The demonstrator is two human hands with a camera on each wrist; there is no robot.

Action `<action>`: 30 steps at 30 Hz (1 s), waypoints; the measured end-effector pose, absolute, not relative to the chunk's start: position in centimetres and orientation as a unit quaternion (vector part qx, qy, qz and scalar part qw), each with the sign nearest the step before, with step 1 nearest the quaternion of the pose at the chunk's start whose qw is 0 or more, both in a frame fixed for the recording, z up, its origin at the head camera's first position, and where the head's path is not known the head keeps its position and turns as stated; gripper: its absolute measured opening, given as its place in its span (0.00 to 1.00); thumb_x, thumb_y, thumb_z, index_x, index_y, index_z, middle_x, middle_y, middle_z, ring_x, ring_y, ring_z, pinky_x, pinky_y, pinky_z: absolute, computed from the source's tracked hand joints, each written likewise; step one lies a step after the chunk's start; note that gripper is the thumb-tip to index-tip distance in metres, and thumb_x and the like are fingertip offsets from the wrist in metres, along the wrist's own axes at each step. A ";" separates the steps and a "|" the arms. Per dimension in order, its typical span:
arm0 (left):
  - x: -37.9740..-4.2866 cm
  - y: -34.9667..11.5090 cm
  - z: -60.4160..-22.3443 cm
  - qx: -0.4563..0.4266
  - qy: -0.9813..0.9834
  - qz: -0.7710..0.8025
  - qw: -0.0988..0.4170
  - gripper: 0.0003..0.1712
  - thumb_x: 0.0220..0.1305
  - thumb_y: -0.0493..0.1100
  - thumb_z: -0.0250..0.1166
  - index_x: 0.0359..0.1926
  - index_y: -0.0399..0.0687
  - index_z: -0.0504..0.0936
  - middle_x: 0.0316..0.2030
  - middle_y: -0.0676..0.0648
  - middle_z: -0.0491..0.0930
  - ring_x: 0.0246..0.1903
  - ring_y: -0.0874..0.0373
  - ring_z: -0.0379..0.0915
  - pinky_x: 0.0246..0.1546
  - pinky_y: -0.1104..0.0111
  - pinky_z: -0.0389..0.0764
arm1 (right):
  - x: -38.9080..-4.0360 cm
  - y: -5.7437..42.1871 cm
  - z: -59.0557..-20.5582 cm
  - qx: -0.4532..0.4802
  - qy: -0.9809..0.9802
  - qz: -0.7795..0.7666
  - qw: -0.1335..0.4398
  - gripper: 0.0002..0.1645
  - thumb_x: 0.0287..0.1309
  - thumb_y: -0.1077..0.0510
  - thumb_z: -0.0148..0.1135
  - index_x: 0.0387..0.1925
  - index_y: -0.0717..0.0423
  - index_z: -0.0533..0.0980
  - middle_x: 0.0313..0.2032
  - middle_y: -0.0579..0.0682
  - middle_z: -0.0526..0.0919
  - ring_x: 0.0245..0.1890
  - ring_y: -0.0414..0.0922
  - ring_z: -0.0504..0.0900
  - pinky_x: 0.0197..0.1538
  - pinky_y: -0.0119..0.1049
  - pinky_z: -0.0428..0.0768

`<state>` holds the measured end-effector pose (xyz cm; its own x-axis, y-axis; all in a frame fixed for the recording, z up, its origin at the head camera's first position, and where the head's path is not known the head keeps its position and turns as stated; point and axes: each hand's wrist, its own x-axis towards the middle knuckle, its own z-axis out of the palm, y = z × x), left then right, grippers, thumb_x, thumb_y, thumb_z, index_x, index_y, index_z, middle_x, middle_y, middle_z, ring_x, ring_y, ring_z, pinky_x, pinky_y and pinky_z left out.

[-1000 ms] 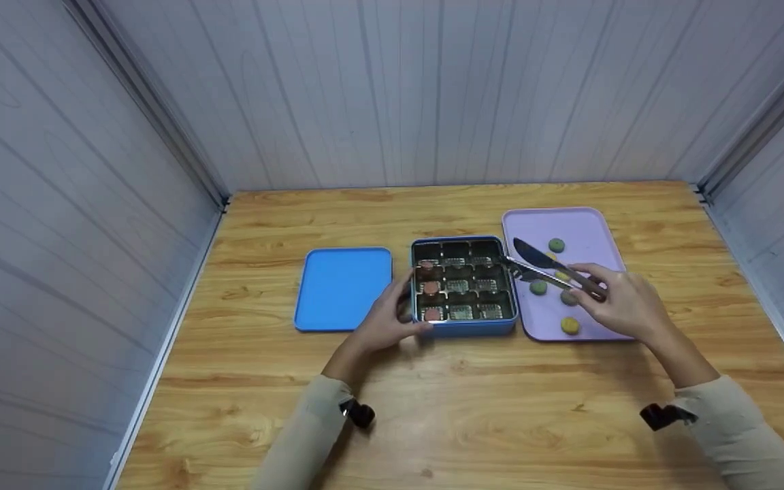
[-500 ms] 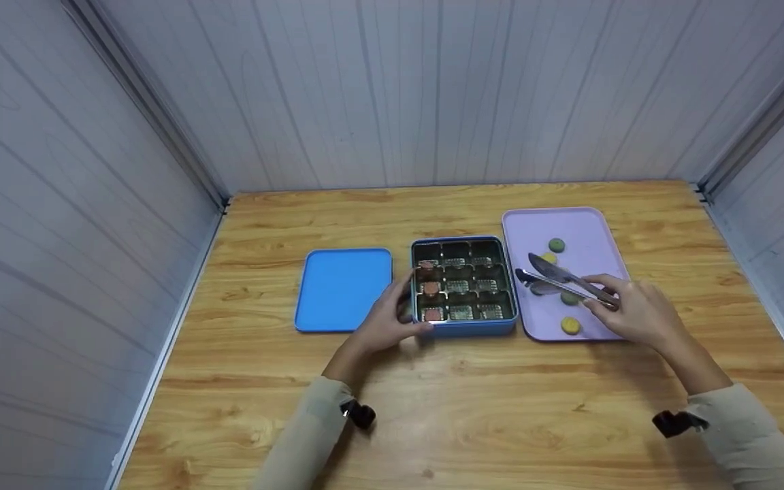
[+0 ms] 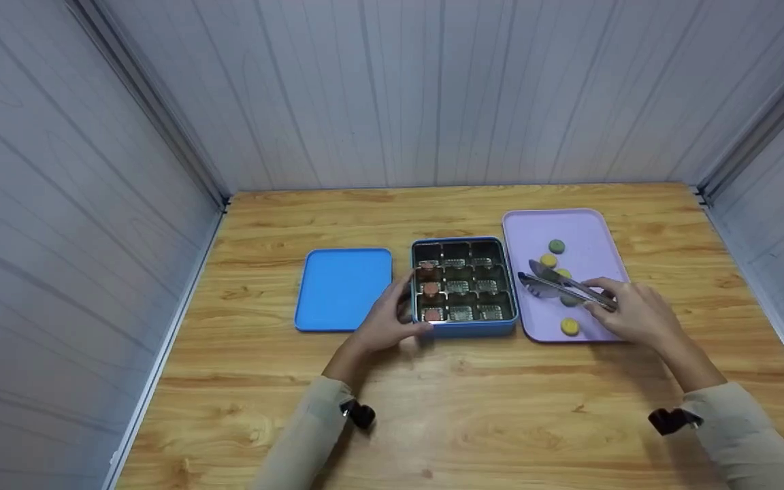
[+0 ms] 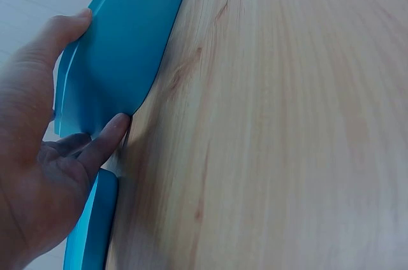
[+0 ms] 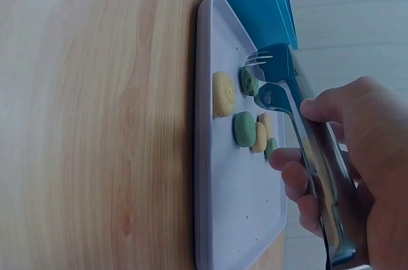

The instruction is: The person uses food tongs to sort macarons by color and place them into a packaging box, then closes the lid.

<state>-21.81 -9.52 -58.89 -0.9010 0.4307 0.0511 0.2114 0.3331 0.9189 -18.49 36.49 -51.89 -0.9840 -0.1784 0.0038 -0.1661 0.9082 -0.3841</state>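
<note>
My left hand holds the near left corner of a blue box, thumb on its front and fingers along its left side. Inside the box a clear insert has several compartments; pinkish macarons fill the left column. In my right hand is a pair of metal serving tongs, gripped between thumb and fingers. The fork-shaped and spoon-shaped ends are spread apart, right at a green macaron on the lilac tray. From the head view the tongs partly cover that macaron.
Left of the box lies a blue square lid. Around the tongs, the tray carries a yellow macaron, another green one and several more behind. Pale panel walls enclose the wooden table at the back and sides.
My right hand has drawn the tongs back from the box's right edge and lowered them over the tray at a green macaron. The left hand and box have stayed put.
</note>
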 end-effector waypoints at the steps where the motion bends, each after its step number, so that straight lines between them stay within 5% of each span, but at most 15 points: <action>1: -21.8 -9.5 -58.9 0.197 0.812 0.540 0.102 0.68 0.64 0.48 0.86 0.92 0.45 0.52 0.89 0.33 0.57 0.86 0.32 0.63 0.89 0.41 0.63 | -18.5 36.5 -51.9 -0.087 0.977 -0.195 0.019 0.24 0.73 0.54 0.72 0.65 0.57 0.86 0.27 0.50 0.80 0.23 0.43 0.68 0.27 0.36 0.62; 10: -21.8 -9.6 -58.9 0.192 0.815 0.537 0.103 0.69 0.63 0.48 0.86 0.93 0.47 0.51 0.89 0.34 0.56 0.87 0.32 0.60 0.89 0.40 0.61 | -18.6 36.6 -51.6 -0.086 0.976 -0.196 0.029 0.24 0.73 0.55 0.71 0.66 0.58 0.85 0.29 0.52 0.83 0.23 0.44 0.70 0.28 0.36 0.64; 20: -21.8 -9.5 -58.9 0.193 0.805 0.550 0.109 0.69 0.63 0.46 0.86 0.92 0.45 0.51 0.87 0.34 0.60 0.85 0.34 0.65 0.88 0.43 0.67 | -19.0 36.9 -50.6 -0.108 0.975 -0.190 -0.029 0.21 0.71 0.55 0.73 0.62 0.56 0.87 0.24 0.47 0.79 0.20 0.41 0.66 0.24 0.34 0.60; 30: -21.9 -9.6 -59.0 0.198 0.817 0.533 0.099 0.69 0.62 0.49 0.86 0.92 0.44 0.51 0.89 0.33 0.57 0.85 0.32 0.63 0.89 0.37 0.60 | -19.7 36.2 -49.2 -0.104 0.975 -0.196 -0.001 0.23 0.74 0.55 0.71 0.65 0.58 0.86 0.26 0.50 0.82 0.21 0.42 0.68 0.24 0.32 0.62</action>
